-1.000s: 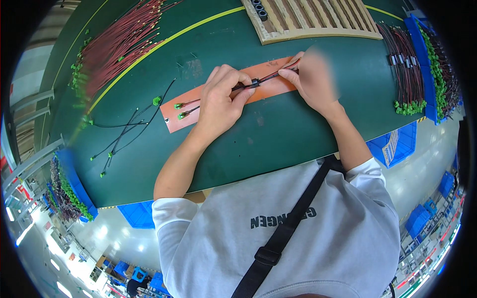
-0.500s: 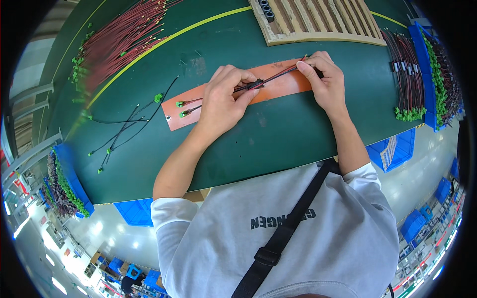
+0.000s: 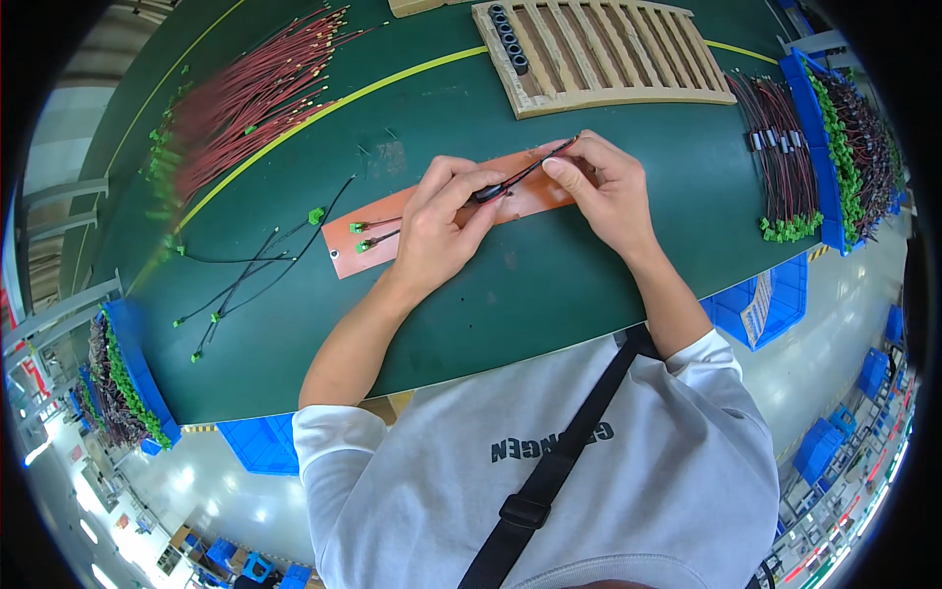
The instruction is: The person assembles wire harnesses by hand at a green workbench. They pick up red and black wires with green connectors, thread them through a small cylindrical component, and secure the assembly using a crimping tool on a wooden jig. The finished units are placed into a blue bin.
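An orange strip board (image 3: pixel 342 257) lies on the green table under both hands. My left hand (image 3: pixel 439 224) is closed on a black ring (image 3: pixel 488 193) above the strip, thumb and fingertips at its sides. Thin dark and red wires (image 3: pixel 538 165) run from the ring to my right hand (image 3: pixel 610 191), whose thumb and forefinger pinch them near their ends. Left of my left hand, two wires with green connectors, an upper connector (image 3: pixel 357 227) and a lower connector (image 3: pixel 364 245), rest on the strip. My left fingers partly hide the wires.
Several loose black wires (image 3: pixel 247 261) with green connectors lie at left. Red wires (image 3: pixel 265 93) spread at the far left. A slatted wooden rack (image 3: pixel 613 98) holds black rings (image 3: pixel 507 41). Bundled wires (image 3: pixel 785 162) lie at right. Blue bins (image 3: pixel 827 187) line the table's sides.
My right hand has come closer to my left hand, still pinching the wires. The black ring shows more clearly at my left fingertips. The whole view has shifted slightly.
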